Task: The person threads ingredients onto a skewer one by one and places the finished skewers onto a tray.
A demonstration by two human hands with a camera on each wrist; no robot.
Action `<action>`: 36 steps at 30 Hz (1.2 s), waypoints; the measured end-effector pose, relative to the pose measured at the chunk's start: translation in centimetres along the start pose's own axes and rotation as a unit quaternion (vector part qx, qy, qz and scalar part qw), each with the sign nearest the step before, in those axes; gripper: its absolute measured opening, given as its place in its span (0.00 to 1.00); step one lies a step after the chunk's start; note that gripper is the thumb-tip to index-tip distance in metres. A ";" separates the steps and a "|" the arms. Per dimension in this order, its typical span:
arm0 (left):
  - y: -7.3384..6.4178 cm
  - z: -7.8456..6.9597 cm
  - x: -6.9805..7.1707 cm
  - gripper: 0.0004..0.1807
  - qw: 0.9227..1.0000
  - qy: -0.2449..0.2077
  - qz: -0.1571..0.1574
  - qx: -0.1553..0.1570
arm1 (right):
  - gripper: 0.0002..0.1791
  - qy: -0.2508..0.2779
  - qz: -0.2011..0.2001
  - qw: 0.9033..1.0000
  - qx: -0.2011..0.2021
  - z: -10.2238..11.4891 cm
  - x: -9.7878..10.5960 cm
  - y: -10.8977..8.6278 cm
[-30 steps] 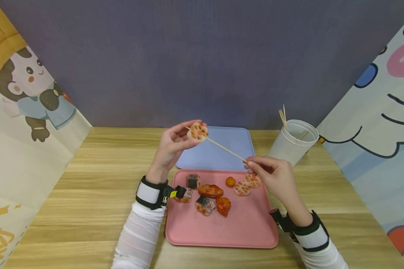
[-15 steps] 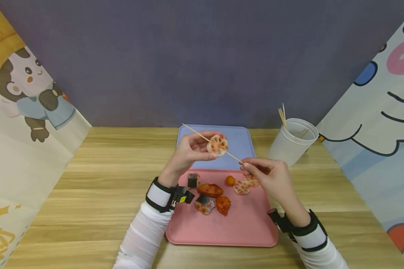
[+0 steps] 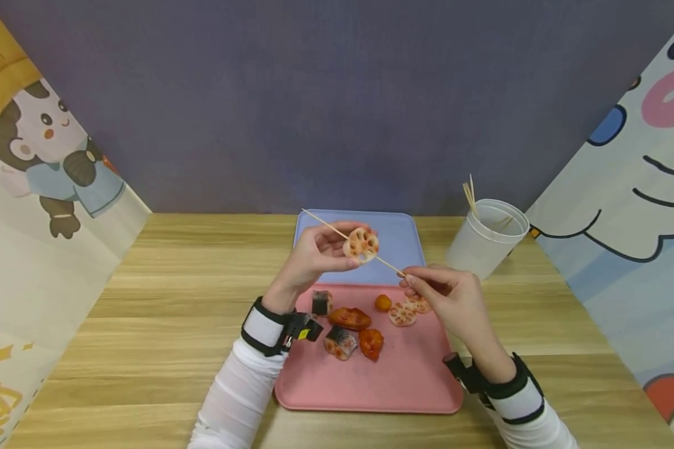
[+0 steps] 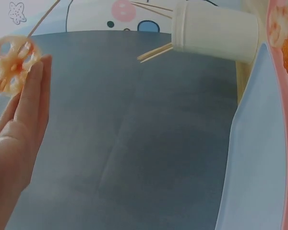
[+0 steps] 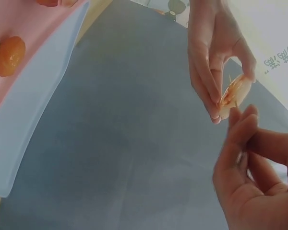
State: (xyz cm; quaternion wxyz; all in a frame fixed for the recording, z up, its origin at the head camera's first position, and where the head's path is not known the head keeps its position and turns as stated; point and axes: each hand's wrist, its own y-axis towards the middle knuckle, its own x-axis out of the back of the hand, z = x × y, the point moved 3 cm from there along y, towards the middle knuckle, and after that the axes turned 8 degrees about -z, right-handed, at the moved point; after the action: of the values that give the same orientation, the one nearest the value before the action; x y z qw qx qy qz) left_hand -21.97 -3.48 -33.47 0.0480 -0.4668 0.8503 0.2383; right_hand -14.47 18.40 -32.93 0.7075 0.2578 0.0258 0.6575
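Note:
A lotus root slice (image 3: 362,244) is threaded on a thin wooden skewer (image 3: 321,221), above the blue tray (image 3: 393,268). My left hand (image 3: 320,252) pinches the slice by its edge between thumb and fingers; the left wrist view shows the slice (image 4: 12,64) at the fingertips. Lower and to the right, my right hand (image 3: 446,296) pinches the skewer near its end. In the right wrist view, the right fingertips (image 5: 242,117) sit close to the slice (image 5: 235,96). The skewer's pointed end sticks out past the left hand, up to the left.
On the pink tray (image 3: 371,390) lie grilled food pieces: fish chunks (image 3: 341,342), a chicken wing (image 3: 351,318), a red-orange piece (image 3: 371,343), an orange ball (image 3: 383,303) and lotus slices (image 3: 402,314). A white cup (image 3: 485,240) with several skewers stands at the back right.
The slice in my left hand has slid along the skewer toward my right hand, so much more of the skewer shows beyond it. Over the last half second, the hands barely moved.

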 end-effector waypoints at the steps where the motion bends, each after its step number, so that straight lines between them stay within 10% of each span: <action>1: 0.0 0.1 -0.2 0.34 1.000 0.007 0.007 0.003 | 0.09 0.002 0.003 1.000 -0.001 0.0 -0.1 -0.1; 36: 0.1 1.4 -2.2 0.33 0.993 0.097 0.060 -0.006 | 0.08 0.019 -0.012 1.000 0.000 0.3 -0.1 -0.3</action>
State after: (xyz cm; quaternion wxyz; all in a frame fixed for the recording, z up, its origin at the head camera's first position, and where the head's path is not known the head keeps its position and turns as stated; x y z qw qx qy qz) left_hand -21.02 -1.12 -33.96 -0.0525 -0.4358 0.8760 0.1997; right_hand -14.05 18.20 -32.80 0.7149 0.2451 0.0419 0.6535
